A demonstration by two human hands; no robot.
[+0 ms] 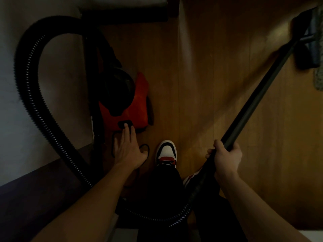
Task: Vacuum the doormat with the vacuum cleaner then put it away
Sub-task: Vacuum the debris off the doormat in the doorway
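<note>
Left hand (128, 149) reaching with straight fingers, touching the black button (124, 124) on the red vacuum cleaner (138, 102), right hand (226, 157) gripping the wand (258, 95), floor head (307, 41) sitting upper right beside the doormat (319, 75)

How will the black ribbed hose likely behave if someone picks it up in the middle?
The hose would probably sag and flex, since it curves in a wide loop beside the red vacuum body. Its ribbed surface likely resists slipping. It joins the wand, so lifting it may tug that.
</note>
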